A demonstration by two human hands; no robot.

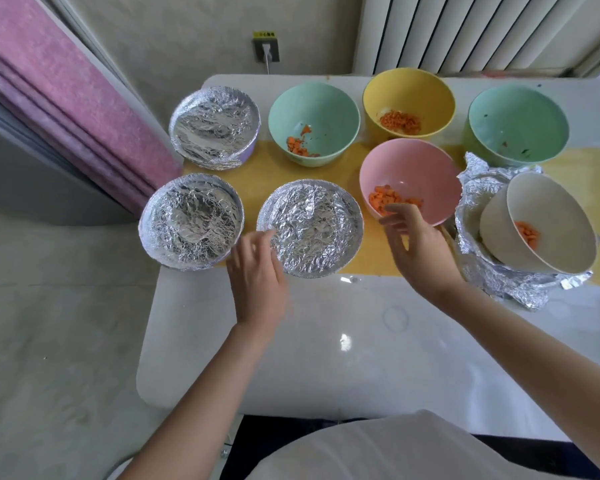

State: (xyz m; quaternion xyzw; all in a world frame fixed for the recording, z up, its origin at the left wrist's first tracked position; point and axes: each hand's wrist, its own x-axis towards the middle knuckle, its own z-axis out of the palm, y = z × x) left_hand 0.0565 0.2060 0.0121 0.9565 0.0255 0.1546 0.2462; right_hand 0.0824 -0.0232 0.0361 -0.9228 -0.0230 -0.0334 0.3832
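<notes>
Carrot pieces (383, 199) sit in the pink bowl (413, 168); loose-fingered left hand (257, 275) and right hand (416, 244) flank foil-covered bowl (312, 226).

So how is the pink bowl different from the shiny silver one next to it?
The pink bowl is uncovered, so its orange pieces show; the foil-covered bowl is sealed over in crinkled silver, hiding its inside. The pink bowl looks smooth, the foil-covered bowl wrinkly. The pink bowl sits by the right hand, the foil-covered bowl by the left hand. Both are round and stand on the table.

Soft daylight; glare on the table (343, 341); edges bend; hands blurred.
</notes>
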